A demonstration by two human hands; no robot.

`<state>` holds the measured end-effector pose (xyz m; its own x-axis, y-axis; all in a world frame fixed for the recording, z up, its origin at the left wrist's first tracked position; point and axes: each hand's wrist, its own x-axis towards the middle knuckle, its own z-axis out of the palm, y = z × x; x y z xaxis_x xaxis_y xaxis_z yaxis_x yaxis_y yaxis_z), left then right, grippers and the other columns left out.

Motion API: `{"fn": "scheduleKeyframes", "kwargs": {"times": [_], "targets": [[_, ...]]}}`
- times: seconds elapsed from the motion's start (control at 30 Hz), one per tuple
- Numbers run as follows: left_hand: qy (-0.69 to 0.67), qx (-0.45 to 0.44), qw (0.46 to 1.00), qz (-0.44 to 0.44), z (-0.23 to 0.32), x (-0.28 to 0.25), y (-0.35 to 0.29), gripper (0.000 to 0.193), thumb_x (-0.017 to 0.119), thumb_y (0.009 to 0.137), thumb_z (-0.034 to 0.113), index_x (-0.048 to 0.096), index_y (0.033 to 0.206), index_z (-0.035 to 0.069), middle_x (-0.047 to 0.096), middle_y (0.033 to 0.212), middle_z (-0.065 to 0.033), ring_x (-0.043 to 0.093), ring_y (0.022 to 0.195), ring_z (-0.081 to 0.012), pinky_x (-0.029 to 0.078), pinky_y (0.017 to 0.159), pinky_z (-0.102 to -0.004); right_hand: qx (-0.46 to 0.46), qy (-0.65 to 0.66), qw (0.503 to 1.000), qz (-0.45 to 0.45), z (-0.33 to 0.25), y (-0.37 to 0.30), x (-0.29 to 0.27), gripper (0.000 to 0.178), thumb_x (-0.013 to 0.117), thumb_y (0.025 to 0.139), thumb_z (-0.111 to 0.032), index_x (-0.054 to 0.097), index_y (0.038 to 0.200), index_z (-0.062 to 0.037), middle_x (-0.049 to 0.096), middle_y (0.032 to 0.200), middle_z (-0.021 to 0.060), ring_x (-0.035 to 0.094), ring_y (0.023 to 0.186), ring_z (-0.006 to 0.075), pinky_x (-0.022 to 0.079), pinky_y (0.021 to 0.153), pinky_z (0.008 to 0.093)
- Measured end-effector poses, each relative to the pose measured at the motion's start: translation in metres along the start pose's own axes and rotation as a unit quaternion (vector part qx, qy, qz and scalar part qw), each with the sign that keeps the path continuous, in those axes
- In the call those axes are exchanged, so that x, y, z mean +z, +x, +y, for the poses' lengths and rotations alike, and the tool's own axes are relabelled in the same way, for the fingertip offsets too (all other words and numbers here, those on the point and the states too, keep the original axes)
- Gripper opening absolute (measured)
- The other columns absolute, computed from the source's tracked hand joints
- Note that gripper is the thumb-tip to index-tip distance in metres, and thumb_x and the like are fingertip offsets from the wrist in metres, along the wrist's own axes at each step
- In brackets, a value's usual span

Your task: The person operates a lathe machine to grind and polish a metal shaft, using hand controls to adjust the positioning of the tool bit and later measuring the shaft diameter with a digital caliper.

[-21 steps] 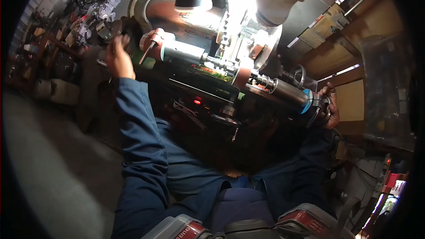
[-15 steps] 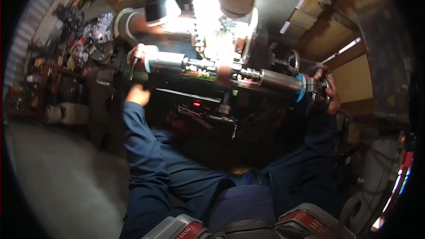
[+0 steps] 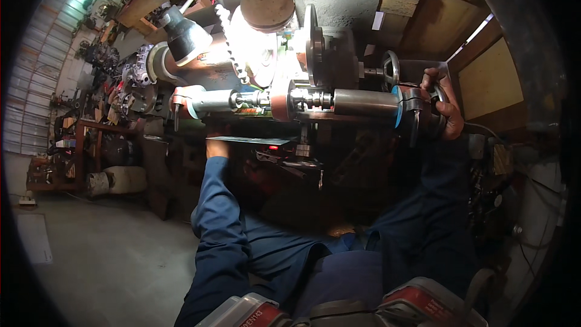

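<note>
Handwheel [image 3: 437, 104] at the right end of the lathe is gripped by the right hand [image 3: 446, 108]; fingers are wrapped over its rim, so the grip is closed around dark, rounded metal. The wheel is largely covered by the hand and a grey clamp body just left of it.

Left of the handwheel, a smooth steel cylinder [image 3: 366, 102] is seen, bright and polished, with a blue band at its right end. Its long axis is laid horizontally, pointing from the handwheel toward the left. Further left along the same line, a reddish-brown disc [image 3: 280, 100], a short threaded section and a second pale cylinder [image 3: 212, 101] are noted, all on one axis.

The left hand [image 3: 216, 147] is found well left of the handwheel and lower, beneath the pale cylinder, at the end of a flat dark plate [image 3: 254, 140]. Its fingers are hidden in shadow, so the state of that grip cannot be told. Both sleeves are of blue cloth.

Above and left of the handwheel, a smaller spoked wheel [image 3: 391, 70] and a large grey disc [image 3: 313, 48], seen edge-on, are mounted. Further left, a black cone-shaped lamp [image 3: 184, 37] on a bent white arm is turned toward the work, and strong glare washes out the metal behind it. A bulbous brown casting [image 3: 265, 1] hangs above.

Far left of the handwheel, cluttered shelving [image 3: 60, 145] with dark metal parts is recorded, over a bare grey concrete floor [image 3: 109, 254].
</note>
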<state>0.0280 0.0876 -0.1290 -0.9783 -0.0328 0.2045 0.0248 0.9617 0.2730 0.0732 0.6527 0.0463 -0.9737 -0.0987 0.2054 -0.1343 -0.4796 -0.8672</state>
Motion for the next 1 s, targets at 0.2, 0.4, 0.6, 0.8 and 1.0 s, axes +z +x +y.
{"fn": "scheduleKeyframes", "kwargs": {"times": [0.2,0.4,0.6,0.8,1.0], "targets": [[0.034,-0.022,0.997,-0.060,-0.031,-0.018,-0.011,0.030,0.058,0.090,0.027,0.067,0.102,0.001,0.065,0.105,-0.0229,0.060,0.103,-0.0385,0.050,0.087,-0.0430,0.003,0.005,1.000,-0.008,0.006,0.002,0.006,0.071,0.066,0.073,-0.029,0.037,0.131,0.0003,0.039,0.109,0.0070,0.053,0.107,0.0233,0.046,0.092,0.0342],[-0.222,-0.064,0.911,0.342,-0.006,-0.162,0.031,0.024,0.054,0.094,0.011,0.062,0.112,-0.002,0.067,0.106,-0.0187,0.066,0.097,-0.0281,0.050,0.086,-0.0370,-0.004,-0.010,1.000,-0.007,0.003,0.001,-0.005,0.074,0.067,0.071,-0.033,0.037,0.130,-0.0001,0.041,0.109,0.0083,0.049,0.105,0.0194,0.043,0.093,0.0314],[-0.224,0.068,0.962,0.140,0.047,-0.160,0.074,0.022,0.052,0.094,0.014,0.061,0.107,-0.001,0.067,0.105,-0.0184,0.064,0.098,-0.0296,0.049,0.087,-0.0359,-0.019,0.019,0.998,-0.050,0.004,0.013,-0.022,0.075,0.066,0.075,-0.031,0.033,0.133,0.0022,0.044,0.113,0.0117,0.044,0.115,0.0232,0.031,0.109,0.0353],[-0.257,0.118,0.955,0.084,0.040,-0.169,0.087,0.033,0.049,0.090,0.002,0.056,0.122,-0.003,0.067,0.106,-0.0077,0.047,0.068,-0.0082,0.046,0.075,-0.0233,-0.030,-0.237,0.963,0.128,0.020,0.027,-0.082,0.091,0.067,0.080,-0.033,0.017,0.149,-0.0036,0.024,0.152,0.0145,0.026,0.140,0.0285,0.022,0.115,0.0412],[-0.299,0.128,0.942,0.083,0.033,-0.164,0.091,0.037,0.051,0.086,0.001,0.055,0.123,-0.005,0.057,0.078,-0.0067,0.053,0.070,-0.0149,0.047,0.073,-0.0255,-0.062,-0.107,0.992,-0.023,-0.006,0.028,-0.033,0.084,0.055,0.087,-0.037,0.012,0.151,-0.0037,0.011,0.157,0.0173,0.013,0.145,0.0326,0.008,0.118,0.0467]]}}
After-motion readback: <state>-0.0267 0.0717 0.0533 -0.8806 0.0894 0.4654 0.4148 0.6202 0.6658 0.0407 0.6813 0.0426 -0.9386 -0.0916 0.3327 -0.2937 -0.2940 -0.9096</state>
